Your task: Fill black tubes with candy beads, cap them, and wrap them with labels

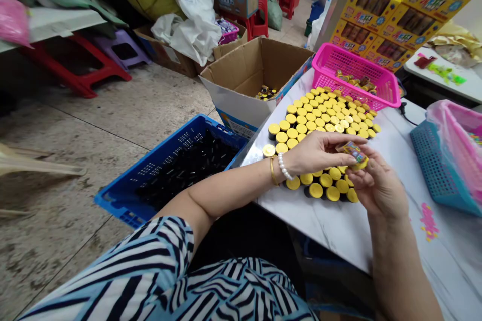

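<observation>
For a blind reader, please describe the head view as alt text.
The left hand and right hand hold a small printed item above a white table bearing many yellow-topped pieces. A pink basket stands beyond these pieces; a blue crate and open cardboard box stand left of the table.

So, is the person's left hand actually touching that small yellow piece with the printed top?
Touching. The head view shows the left hand with its thumb lying against the near side of the small yellow piece.
</observation>
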`<state>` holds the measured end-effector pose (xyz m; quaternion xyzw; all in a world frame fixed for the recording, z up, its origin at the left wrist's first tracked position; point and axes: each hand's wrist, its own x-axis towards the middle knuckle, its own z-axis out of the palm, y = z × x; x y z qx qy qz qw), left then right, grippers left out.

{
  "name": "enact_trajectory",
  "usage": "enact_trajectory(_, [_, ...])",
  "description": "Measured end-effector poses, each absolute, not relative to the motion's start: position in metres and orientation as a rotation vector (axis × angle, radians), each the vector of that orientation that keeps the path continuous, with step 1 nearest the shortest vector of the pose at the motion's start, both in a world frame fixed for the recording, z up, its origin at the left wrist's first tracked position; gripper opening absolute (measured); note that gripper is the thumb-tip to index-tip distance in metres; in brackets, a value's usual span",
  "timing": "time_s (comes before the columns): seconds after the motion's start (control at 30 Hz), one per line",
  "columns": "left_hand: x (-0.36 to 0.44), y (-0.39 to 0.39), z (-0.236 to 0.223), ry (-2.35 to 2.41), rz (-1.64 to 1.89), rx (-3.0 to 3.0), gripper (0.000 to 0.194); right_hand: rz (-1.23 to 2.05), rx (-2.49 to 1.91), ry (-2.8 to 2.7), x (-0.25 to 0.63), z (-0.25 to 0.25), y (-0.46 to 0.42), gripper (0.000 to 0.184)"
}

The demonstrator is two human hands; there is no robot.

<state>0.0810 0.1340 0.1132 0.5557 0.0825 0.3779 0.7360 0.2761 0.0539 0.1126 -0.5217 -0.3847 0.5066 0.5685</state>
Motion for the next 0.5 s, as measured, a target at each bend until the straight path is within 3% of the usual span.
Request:
enact_trajectory(0.23, [0.081,0.131,0.121,0.421,0.822,1.179,0.050,0.634,-1.230,-1.394,0.277,0.114,0.047,0.036])
enact_trajectory(0.5, [0.078,0.130,0.125,0.319,0.693,1.153,0.054,0.352,-1.145,-1.518,0.276,0.109,0.047,0.034])
